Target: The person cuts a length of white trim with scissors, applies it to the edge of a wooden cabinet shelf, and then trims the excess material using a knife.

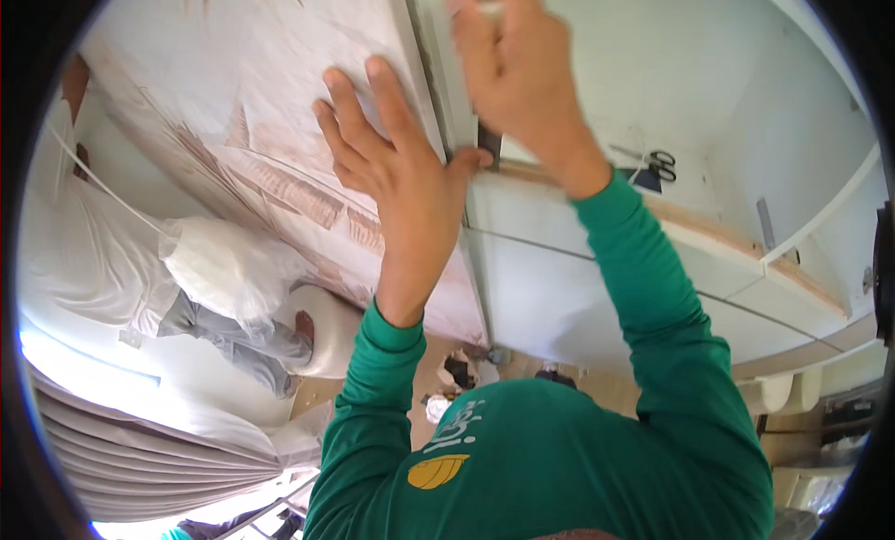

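My left hand (396,172) lies with its fingers spread on a large pale pink panel (252,64) marked with brownish streaks. Its thumb reaches the panel's right edge, by a small dark piece (488,144) at the corner of a white cabinet (550,256). Higher up, my right hand (522,74) is curled closed over the cabinet's left side, slightly blurred. Something pale shows between its fingers, too small to make out. Black-handled scissors (660,165) rest inside the cabinet, right of my right wrist, with a dark blue object (645,179) beside them.
At the left, another person in grey trousers (233,330) has a foot on a rounded white seat (336,339), near a translucent plastic bag (224,265). A grey curtain (140,447) hangs lower left. Scraps (459,372) lie on the floor. A thin metal piece (765,225) stands inside the cabinet.
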The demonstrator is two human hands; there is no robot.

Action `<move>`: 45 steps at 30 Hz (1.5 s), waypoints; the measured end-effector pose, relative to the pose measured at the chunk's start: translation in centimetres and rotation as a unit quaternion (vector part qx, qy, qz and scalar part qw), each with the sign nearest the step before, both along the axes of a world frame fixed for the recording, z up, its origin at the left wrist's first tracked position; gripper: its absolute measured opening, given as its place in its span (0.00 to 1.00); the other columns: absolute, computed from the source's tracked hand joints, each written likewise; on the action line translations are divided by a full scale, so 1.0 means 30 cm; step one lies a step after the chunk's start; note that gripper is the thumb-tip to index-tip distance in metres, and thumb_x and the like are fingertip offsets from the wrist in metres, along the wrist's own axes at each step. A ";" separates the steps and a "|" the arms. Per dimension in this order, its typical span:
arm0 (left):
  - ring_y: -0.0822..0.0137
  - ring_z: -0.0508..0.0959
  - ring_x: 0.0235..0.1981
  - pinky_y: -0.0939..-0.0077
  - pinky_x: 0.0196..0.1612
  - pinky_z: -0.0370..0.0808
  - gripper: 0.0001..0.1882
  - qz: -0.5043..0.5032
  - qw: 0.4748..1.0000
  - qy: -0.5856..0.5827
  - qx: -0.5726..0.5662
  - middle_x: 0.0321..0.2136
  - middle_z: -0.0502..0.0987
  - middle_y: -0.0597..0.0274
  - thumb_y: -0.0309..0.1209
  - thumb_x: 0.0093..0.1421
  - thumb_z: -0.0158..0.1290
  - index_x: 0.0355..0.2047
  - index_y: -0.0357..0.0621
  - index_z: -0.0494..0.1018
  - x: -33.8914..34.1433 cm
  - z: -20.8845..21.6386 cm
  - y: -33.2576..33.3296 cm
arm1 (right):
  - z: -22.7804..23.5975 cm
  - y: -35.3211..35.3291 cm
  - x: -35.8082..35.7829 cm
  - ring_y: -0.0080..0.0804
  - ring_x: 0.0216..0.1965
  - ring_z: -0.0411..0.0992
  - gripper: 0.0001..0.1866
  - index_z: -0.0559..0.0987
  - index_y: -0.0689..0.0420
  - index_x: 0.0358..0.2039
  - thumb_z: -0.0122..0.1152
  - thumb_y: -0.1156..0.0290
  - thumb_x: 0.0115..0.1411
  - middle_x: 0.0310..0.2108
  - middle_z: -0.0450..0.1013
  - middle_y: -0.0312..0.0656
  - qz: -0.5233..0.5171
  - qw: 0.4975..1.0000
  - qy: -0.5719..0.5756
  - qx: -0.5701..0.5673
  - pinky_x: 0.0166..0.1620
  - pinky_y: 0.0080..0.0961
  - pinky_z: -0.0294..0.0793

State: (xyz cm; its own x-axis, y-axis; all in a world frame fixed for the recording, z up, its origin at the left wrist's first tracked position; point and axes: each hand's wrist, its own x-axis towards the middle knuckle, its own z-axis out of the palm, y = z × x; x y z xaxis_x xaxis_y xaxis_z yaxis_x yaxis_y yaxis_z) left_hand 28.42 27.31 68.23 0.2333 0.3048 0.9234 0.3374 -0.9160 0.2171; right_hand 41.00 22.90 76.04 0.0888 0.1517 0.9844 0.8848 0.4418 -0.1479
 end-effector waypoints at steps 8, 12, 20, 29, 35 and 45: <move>0.22 0.44 0.79 0.27 0.75 0.51 0.77 -0.018 1.000 0.000 -0.009 0.82 0.38 0.36 0.30 0.42 0.83 0.85 0.48 0.43 0.002 -0.025 -0.006 | 0.004 -0.008 -0.016 0.63 0.27 0.79 0.10 0.70 0.61 0.45 0.57 0.68 0.77 0.25 0.76 0.56 0.015 0.998 0.015 -0.052 0.29 0.49 0.76; 0.24 0.45 0.79 0.30 0.76 0.52 0.75 -0.015 1.000 0.007 -0.010 0.82 0.38 0.36 0.32 0.44 0.84 0.84 0.44 0.43 -0.018 -0.036 -0.002 | 0.003 0.002 -0.010 0.56 0.24 0.78 0.09 0.71 0.61 0.44 0.58 0.68 0.77 0.23 0.75 0.54 0.050 0.997 0.016 -0.052 0.27 0.44 0.74; 0.37 0.57 0.75 0.44 0.75 0.59 0.51 -0.080 0.995 -0.028 -0.043 0.77 0.50 0.35 0.31 0.63 0.74 0.79 0.36 0.56 -0.111 -0.088 -0.035 | 0.020 -0.026 0.060 0.29 0.20 0.69 0.11 0.73 0.61 0.38 0.59 0.69 0.77 0.18 0.68 0.47 0.145 0.988 0.046 -0.003 0.25 0.33 0.67; 0.46 0.85 0.30 0.56 0.35 0.80 0.15 -0.043 0.988 0.091 -0.117 0.35 0.86 0.43 0.34 0.75 0.59 0.54 0.37 0.83 -0.055 -0.116 -0.191 | 0.108 -0.254 0.072 0.14 0.22 0.68 0.11 0.76 0.58 0.36 0.58 0.70 0.79 0.20 0.71 0.31 0.205 0.957 0.104 0.179 0.22 0.18 0.63; 0.43 0.84 0.26 0.55 0.32 0.78 0.13 0.072 0.961 0.215 -0.160 0.28 0.85 0.47 0.36 0.74 0.60 0.48 0.40 0.87 0.010 -0.072 -0.186 | -0.082 -0.427 0.093 0.36 0.23 0.73 0.08 0.76 0.61 0.44 0.58 0.68 0.78 0.29 0.72 0.43 0.067 0.946 0.270 0.166 0.27 0.32 0.74; 0.66 0.79 0.22 0.69 0.29 0.74 0.14 -0.093 0.907 0.186 -0.366 0.28 0.85 0.55 0.34 0.73 0.63 0.54 0.40 0.85 -0.056 -0.057 -0.233 | -0.225 -0.564 0.165 0.27 0.18 0.65 0.10 0.71 0.60 0.44 0.51 0.66 0.80 0.24 0.67 0.43 0.169 0.933 0.259 0.186 0.21 0.25 0.70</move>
State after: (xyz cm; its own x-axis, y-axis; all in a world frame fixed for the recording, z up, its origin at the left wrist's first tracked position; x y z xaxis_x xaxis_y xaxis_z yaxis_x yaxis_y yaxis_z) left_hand 26.76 20.32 66.52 0.5986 0.7273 0.3358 0.3661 -0.6212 0.6929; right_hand 45.94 6.00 69.28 0.5755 -0.0859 0.8133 0.5383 0.7885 -0.2976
